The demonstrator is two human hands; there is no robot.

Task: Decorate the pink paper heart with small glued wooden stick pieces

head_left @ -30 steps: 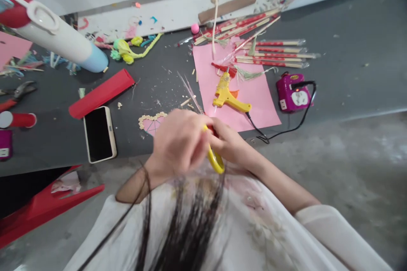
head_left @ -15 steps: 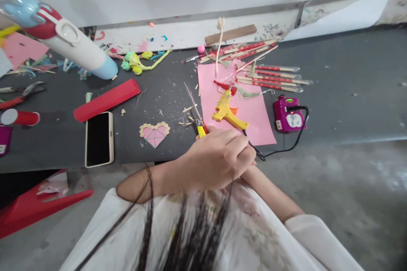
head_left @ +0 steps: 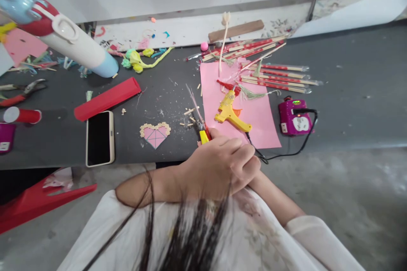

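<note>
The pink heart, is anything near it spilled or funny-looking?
Yes: short stick pieces and pale specks lie scattered beyond and to the right of the pink heart on the gray table, as if spilled. The heart's bumpy border looks odd, edging only the upper part.

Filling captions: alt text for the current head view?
A bare left hand partly hides a yellow-handled tool at the edge of a dark grey table. Beyond, a yellow plastic glue gun lies on rectangular pink paper; left, a pink heart-shaped piece.
</note>
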